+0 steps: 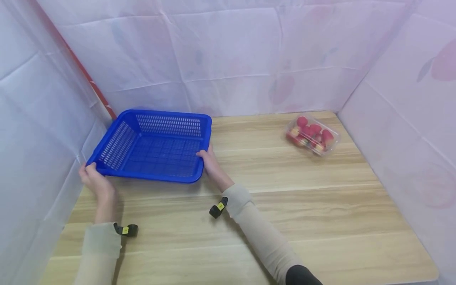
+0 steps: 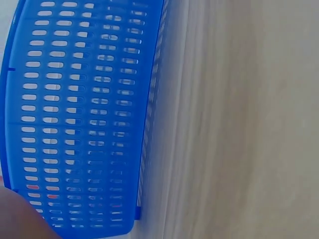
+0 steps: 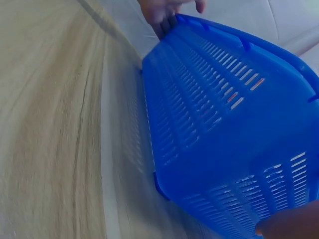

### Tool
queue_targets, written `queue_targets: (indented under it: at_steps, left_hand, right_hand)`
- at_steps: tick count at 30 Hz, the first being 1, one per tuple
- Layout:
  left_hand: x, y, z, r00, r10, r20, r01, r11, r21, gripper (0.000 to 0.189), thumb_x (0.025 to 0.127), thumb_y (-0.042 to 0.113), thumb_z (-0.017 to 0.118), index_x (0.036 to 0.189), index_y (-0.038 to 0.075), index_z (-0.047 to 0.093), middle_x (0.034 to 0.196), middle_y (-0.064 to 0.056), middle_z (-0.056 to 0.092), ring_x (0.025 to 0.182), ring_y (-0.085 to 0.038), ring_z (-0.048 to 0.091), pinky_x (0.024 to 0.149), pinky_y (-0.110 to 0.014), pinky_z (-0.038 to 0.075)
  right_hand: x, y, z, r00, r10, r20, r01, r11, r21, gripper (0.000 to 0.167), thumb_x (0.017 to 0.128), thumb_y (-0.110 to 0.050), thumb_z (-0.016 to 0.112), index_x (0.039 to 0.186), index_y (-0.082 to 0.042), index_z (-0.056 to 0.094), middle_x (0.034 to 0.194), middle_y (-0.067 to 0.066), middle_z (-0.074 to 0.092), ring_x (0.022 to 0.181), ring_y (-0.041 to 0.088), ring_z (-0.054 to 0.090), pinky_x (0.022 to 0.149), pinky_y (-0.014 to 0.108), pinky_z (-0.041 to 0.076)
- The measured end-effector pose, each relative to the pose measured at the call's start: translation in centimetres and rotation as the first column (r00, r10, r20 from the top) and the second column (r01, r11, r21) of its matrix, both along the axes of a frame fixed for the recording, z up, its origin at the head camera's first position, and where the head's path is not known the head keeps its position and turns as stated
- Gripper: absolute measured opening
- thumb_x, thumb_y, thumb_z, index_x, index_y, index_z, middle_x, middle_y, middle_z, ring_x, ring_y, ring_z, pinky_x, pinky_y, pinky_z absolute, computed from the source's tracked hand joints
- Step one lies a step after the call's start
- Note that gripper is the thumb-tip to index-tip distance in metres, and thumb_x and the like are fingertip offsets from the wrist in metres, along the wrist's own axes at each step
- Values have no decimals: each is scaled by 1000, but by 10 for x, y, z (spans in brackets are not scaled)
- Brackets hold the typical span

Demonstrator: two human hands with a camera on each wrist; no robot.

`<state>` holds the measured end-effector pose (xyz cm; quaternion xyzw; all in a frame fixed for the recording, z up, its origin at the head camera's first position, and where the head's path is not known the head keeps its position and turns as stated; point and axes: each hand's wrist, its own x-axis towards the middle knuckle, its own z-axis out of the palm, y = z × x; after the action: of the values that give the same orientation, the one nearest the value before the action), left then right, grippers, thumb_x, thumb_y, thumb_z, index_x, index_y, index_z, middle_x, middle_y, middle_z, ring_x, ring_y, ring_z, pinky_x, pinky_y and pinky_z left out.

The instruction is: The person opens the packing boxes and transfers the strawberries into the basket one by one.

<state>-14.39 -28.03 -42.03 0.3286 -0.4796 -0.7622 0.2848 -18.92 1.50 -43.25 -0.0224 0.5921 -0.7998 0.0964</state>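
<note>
A blue plastic basket point(image 1: 160, 177) with slotted walls and a gridded floor is at the table's back left, close over the wood. My left hand point(image 1: 96, 180) grips its near left corner, thumb over the rim. On the right side, my right hand point(image 1: 212, 162) holds the rim with the thumb on top and the other fingers hidden behind the wall. The left wrist view shows the basket's near wall point(image 2: 79, 114) with part of my left hand point(image 2: 22, 216) at the lower left. From the right wrist, my left hand point(image 3: 158, 11) appears at the basket's far corner.
On the back right of the wooden table point(image 1: 285, 221) sits a clear plastic box point(image 1: 313, 134) of red and yellowish fruit. White printed cloth point(image 1: 228, 51) walls in the back and both sides. The left cloth is close to the basket's left edge.
</note>
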Motion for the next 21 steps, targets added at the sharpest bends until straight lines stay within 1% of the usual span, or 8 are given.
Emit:
queue_targets:
  at_steps: [3, 6, 9, 12, 14, 18, 20, 21]
  left_hand:
    - [5, 5, -1, 999, 36, -28, -34, 997, 63, 39, 100, 18, 45, 139, 12, 46, 136, 0, 49, 123, -9, 46, 100, -17, 33]
    - [14, 13, -2, 997, 57, -45, -53, 995, 82, 39, 100, 18, 45, 139, 11, 46, 139, -1, 48, 128, -12, 44, 102, -17, 33]
    - [26, 24, -4, 996, 56, -68, -50, 995, 81, 39, 100, 16, 43, 139, 10, 44, 142, -2, 46, 133, -12, 41, 105, -17, 31]
    - [38, 34, -5, 993, 51, -111, -42, 996, 81, 39, 101, 14, 40, 140, 7, 43, 145, -6, 46, 134, -14, 41, 106, -20, 32]
    - [46, 41, -6, 995, 30, -97, -22, 996, 81, 45, 102, 16, 39, 147, 9, 36, 151, -6, 39, 137, -11, 38, 108, -19, 29]
    - [65, 53, -8, 999, -28, -28, 29, 998, 56, 59, 104, 23, 37, 159, 18, 13, 161, 4, 20, 143, -2, 23, 111, -16, 20]
    - [72, 60, -9, 999, -36, -29, 37, 999, 18, 59, 105, 22, 36, 159, 15, 12, 162, 3, 19, 144, -3, 21, 112, -16, 20]
    - [76, 63, -10, 999, -28, -47, 28, 1000, 2, 57, 104, 20, 36, 158, 12, 17, 161, 1, 22, 144, -5, 24, 112, -17, 22]
  right_hand:
    - [-3, 6, -1, 1000, 20, 9, -20, 999, -36, 74, 89, -6, 41, 156, -3, 10, 154, 26, 27, 142, 41, 29, 115, 48, 23]
    - [-6, 12, -2, 999, 34, 33, -32, 998, -61, 67, 93, -9, 40, 155, -2, 14, 150, 29, 31, 138, 45, 33, 114, 51, 25]
    - [-9, 20, -2, 996, 41, 74, -38, 999, -32, 61, 99, -17, 38, 155, -5, 18, 151, 26, 33, 138, 42, 33, 114, 50, 25]
    - [-12, 28, -2, 992, 50, 115, -47, 999, -25, 57, 104, -27, 34, 156, -10, 19, 152, 23, 32, 140, 39, 32, 114, 48, 24]
    - [-13, 33, 0, 989, 55, 140, -51, 998, -27, 56, 106, -32, 31, 157, -13, 20, 153, 22, 33, 140, 37, 32, 114, 46, 24]
    - [-17, 42, 1, 986, 68, 150, -65, 998, -27, 56, 106, -37, 29, 157, -14, 22, 151, 23, 36, 137, 38, 36, 112, 46, 27]
    - [-20, 46, 1, 986, 76, 146, -75, 997, -15, 56, 107, -38, 30, 157, -13, 25, 150, 24, 37, 135, 40, 37, 111, 47, 28]
    - [-22, 48, 2, 987, 74, 141, -76, 997, 10, 57, 107, -39, 30, 157, -13, 25, 150, 22, 38, 134, 37, 39, 111, 45, 30]
